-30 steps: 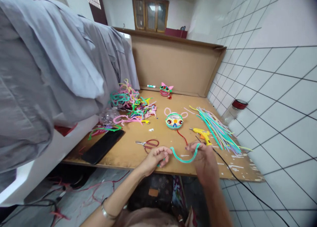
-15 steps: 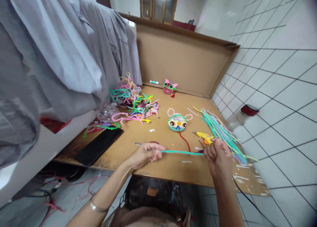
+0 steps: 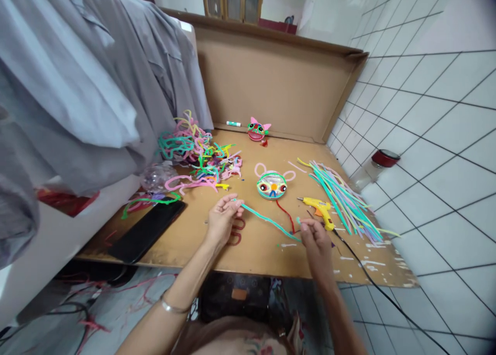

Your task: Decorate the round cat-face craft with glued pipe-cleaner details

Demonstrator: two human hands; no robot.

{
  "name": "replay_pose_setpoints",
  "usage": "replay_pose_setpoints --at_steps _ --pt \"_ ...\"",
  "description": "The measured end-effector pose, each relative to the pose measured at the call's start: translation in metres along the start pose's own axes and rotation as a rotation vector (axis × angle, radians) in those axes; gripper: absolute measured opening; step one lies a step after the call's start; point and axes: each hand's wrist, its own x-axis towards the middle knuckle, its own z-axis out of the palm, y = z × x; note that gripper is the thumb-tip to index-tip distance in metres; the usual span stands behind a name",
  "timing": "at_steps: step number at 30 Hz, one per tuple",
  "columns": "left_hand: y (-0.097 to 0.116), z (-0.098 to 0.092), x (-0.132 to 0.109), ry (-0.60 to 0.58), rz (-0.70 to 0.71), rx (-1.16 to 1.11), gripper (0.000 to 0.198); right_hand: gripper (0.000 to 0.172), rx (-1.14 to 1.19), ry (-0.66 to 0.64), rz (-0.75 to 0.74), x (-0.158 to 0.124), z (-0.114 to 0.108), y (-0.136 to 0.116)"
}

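A teal pipe cleaner (image 3: 270, 220) runs between my two hands above the table, sagging slightly toward the right. My left hand (image 3: 223, 221) pinches its left end between thumb and fingers. At the other end my right hand (image 3: 316, 241) is closed on it, and a short teal tip shows by the fingertips. Beyond the pipe cleaner lies a round animal face (image 3: 272, 185) with pink loop ears, big eyes and a red cord. Right of it rests a yellow hot glue gun (image 3: 318, 210). Red scissors handles (image 3: 234, 236) show partly beneath my left hand.
A bundle of pipe cleaners (image 3: 344, 202) lies at right, near a red-lidded jar (image 3: 374, 168). Tangled pipe cleaners (image 3: 205, 156) and a black phone (image 3: 149, 230) are at left. A second face (image 3: 257, 130) and a marker (image 3: 233, 123) sit by the cardboard screen (image 3: 263, 81).
Both hands have shifted: the left up and slightly left, the right leftward. The pipe cleaner has gone from level and taut to slanting and slack. The scissors handles and glue gun are more exposed.
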Motion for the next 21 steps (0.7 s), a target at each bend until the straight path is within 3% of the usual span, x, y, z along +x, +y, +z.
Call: replay_pose_setpoints --at_steps 2,5,7,13,17,21 --pt "0.000 0.006 0.008 -0.014 -0.130 -0.171 0.023 0.029 -0.050 -0.055 -0.014 -0.002 0.007 0.003" --pt "-0.001 0.017 0.019 -0.134 -0.259 -0.282 0.015 0.028 0.003 -0.052 -0.010 0.003 0.022 0.005" --pt "-0.003 0.025 0.028 -0.263 -0.244 -0.238 0.016 0.027 0.085 -0.001 -0.025 0.010 0.036 0.005" --pt "-0.012 0.037 0.057 -0.555 -0.102 -0.003 0.036 0.026 0.321 -0.050 -0.071 0.039 0.088 -0.008" --pt "-0.017 0.031 0.066 -0.521 -0.087 0.060 0.041 0.030 0.432 -0.114 -0.102 0.061 0.116 -0.011" --pt "-0.017 0.026 0.062 -0.432 -0.066 0.145 0.044 0.034 0.496 -0.134 -0.053 0.071 0.126 0.001"
